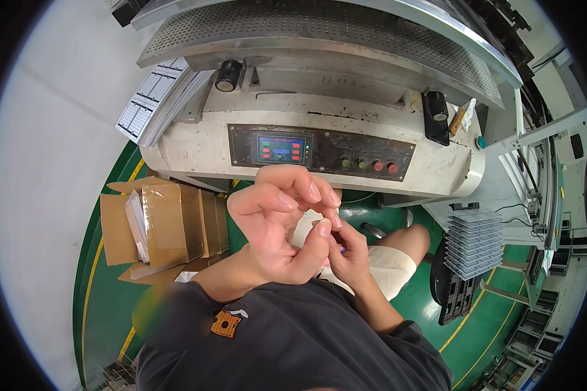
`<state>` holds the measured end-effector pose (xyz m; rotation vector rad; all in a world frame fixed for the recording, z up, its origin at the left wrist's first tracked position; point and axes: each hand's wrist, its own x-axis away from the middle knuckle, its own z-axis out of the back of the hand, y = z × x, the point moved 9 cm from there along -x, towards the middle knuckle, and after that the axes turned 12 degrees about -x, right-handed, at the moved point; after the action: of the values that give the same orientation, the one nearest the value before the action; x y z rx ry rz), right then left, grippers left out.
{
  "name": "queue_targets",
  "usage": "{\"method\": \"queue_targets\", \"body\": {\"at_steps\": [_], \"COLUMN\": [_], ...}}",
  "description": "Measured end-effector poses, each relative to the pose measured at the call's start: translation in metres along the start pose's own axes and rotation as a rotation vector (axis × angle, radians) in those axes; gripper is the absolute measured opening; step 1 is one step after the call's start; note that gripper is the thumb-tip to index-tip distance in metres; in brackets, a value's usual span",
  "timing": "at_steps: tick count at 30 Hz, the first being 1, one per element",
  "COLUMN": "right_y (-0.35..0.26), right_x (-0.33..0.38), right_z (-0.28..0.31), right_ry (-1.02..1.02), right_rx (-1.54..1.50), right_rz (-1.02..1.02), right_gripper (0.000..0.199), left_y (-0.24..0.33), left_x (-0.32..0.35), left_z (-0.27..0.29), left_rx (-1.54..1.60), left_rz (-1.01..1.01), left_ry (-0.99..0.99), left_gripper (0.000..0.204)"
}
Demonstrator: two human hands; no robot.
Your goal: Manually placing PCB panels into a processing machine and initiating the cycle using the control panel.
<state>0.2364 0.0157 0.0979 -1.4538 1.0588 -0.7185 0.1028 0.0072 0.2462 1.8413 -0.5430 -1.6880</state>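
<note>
Your hands: the left hand [274,225] was loosely curled, its fingertips meeting the right hand's [352,257]; I cannot tell whether either gripped anything.
Writing: the lit colour screen [280,149] on the dark rectangular control panel [365,148], just beyond your hands, bore text too small to read.
Around: an open brown cardboard box [186,225] stood left, stacked grey trays [474,242] right.
Hidden: your left hand covered part of the white machine's [195,150] front edge.
</note>
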Motion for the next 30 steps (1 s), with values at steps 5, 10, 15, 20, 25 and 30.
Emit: {"method": "queue_targets", "body": {"at_steps": [5, 10, 15, 20, 25, 30], "right_y": [0.004, 0.010, -0.014, -0.107, -0.201, -0.211], "right_x": [-0.001, -0.007, -0.031, -0.092, -0.213, -0.343], "right_z": [-0.001, -0.001, 0.042, 0.111, 0.099, 0.096], "right_ry": [-0.003, -0.089, -0.153, 0.061, -0.063, -0.207], "right_rx": [0.041, 0.245, 0.521, 0.595, 0.759, 1.020], "right_rz": [-0.027, -0.063, 0.076, 0.159, 0.400, 0.431], "right_gripper": [0.020, 0.019, 0.019, 0.021, 0.032, 0.069], "left_y": [-0.008, -0.056, -0.125, -0.145, -0.148, -0.137], "left_x": [-0.001, 0.020, 0.102, 0.175, 0.180, 0.153], "left_z": [0.000, 0.001, 0.009, 0.018, -0.001, -0.030], "left_rx": [0.018, 0.079, 0.152, -0.025, -0.035, -0.023], "left_rz": [0.010, 0.293, 0.778, 1.035, 0.986, 0.886], "left_ry": [0.002, -0.012, -0.062, -0.185, -0.312, -0.480], "left_gripper": [0.058, 0.047, 0.031, 0.018, 0.017, 0.019]}}
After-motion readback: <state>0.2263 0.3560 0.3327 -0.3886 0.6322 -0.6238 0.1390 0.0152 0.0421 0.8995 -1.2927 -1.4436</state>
